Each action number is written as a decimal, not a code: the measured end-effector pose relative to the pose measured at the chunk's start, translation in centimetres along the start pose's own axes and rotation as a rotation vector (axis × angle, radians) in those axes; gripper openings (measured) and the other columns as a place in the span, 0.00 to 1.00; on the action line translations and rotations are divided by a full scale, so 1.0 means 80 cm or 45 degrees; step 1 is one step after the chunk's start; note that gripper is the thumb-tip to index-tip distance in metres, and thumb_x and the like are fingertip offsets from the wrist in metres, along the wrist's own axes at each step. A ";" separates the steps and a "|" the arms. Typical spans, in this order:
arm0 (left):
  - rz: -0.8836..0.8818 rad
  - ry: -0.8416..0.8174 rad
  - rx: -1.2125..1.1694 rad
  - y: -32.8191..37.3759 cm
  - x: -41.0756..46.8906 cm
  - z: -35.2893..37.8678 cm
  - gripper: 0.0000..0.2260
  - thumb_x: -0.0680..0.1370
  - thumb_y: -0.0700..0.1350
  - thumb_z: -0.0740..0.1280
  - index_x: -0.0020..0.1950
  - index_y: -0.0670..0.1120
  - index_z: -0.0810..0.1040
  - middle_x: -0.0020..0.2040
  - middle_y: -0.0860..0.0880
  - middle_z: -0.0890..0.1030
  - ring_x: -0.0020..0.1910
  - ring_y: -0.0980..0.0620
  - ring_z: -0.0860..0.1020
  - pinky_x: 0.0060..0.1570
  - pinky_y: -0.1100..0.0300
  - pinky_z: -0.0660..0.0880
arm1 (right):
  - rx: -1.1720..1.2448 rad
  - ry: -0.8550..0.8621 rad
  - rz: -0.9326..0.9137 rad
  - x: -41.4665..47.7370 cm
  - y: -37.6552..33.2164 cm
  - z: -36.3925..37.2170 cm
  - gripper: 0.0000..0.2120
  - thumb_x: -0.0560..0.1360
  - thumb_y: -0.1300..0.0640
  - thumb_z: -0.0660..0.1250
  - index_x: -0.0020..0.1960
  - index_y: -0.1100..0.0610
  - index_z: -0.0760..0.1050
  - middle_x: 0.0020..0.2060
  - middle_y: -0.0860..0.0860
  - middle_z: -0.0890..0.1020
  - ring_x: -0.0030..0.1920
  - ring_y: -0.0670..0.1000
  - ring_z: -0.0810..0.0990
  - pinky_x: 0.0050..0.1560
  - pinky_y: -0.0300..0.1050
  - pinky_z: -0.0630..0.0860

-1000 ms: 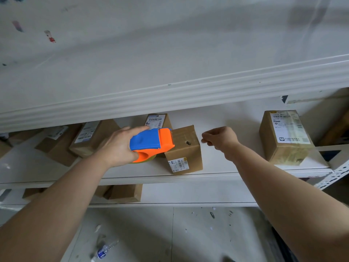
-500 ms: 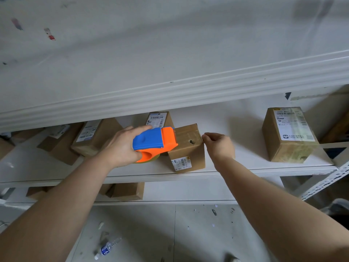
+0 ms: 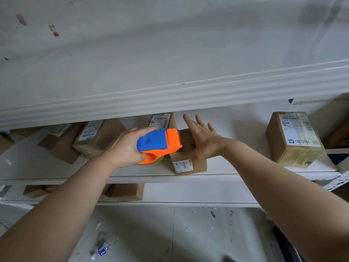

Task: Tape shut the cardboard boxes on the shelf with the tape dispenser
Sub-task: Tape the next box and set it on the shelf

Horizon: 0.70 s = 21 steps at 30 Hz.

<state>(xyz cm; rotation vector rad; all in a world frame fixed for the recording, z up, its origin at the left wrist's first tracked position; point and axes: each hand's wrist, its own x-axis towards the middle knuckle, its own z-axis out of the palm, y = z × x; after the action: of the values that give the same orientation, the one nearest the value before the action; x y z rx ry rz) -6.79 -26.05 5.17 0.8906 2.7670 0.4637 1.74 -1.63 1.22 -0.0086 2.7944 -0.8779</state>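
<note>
At frame centre the left hand (image 3: 126,148), grip closed round the dispenser (image 3: 160,142), sets its nose at the box (image 3: 188,163) on the shelf (image 3: 226,174), while the right hand (image 3: 204,140), grip wide and flat, steadies it; the next move likely calls for a firm pull across the top.

The tape dispenser (image 3: 159,143) sits left of the small box (image 3: 188,159) on the shelf (image 3: 245,174).

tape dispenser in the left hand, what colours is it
The plastic tape dispenser is blue and orange, head view.

Far-right box (image 3: 291,148), its label (image 3: 299,129) — "M361" (larger print), other labels (image 3: 160,120) unreadable
</note>
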 end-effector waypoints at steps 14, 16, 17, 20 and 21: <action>-0.031 -0.101 -0.208 -0.036 -0.010 -0.020 0.40 0.59 0.42 0.66 0.69 0.68 0.65 0.61 0.59 0.76 0.56 0.56 0.77 0.55 0.59 0.76 | -0.177 0.071 0.025 0.023 -0.003 0.007 0.55 0.61 0.51 0.79 0.78 0.47 0.48 0.71 0.45 0.68 0.67 0.53 0.70 0.67 0.45 0.66; -0.064 -0.091 -0.195 -0.051 -0.017 -0.028 0.39 0.59 0.42 0.65 0.65 0.72 0.64 0.60 0.60 0.76 0.53 0.56 0.78 0.53 0.57 0.77 | -0.166 0.072 0.034 0.024 -0.002 0.008 0.56 0.59 0.51 0.79 0.77 0.46 0.48 0.70 0.43 0.69 0.66 0.53 0.70 0.64 0.46 0.69; -0.074 -0.092 -0.182 -0.058 -0.020 -0.031 0.39 0.59 0.42 0.65 0.64 0.74 0.64 0.60 0.61 0.76 0.53 0.56 0.78 0.52 0.57 0.77 | -0.164 0.074 0.036 0.025 -0.002 0.008 0.56 0.59 0.51 0.79 0.77 0.46 0.48 0.70 0.43 0.69 0.66 0.53 0.70 0.64 0.45 0.70; -0.082 -0.111 -0.188 -0.069 -0.024 -0.030 0.40 0.60 0.41 0.66 0.66 0.73 0.64 0.61 0.61 0.76 0.55 0.58 0.77 0.53 0.61 0.75 | -0.168 0.069 0.046 0.027 -0.003 0.008 0.57 0.59 0.52 0.79 0.78 0.46 0.48 0.70 0.43 0.69 0.66 0.52 0.70 0.64 0.44 0.69; -0.086 -0.115 -0.189 -0.070 -0.023 -0.028 0.40 0.61 0.39 0.67 0.68 0.70 0.65 0.61 0.61 0.76 0.54 0.59 0.76 0.51 0.64 0.73 | -0.167 0.068 0.046 0.027 -0.003 0.008 0.57 0.59 0.52 0.79 0.78 0.46 0.48 0.70 0.43 0.69 0.66 0.52 0.70 0.64 0.44 0.69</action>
<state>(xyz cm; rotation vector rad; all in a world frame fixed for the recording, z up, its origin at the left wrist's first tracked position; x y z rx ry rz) -8.91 -31.98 5.43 0.7624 2.6322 0.5929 -0.24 -2.37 0.45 0.0453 2.8869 -0.6958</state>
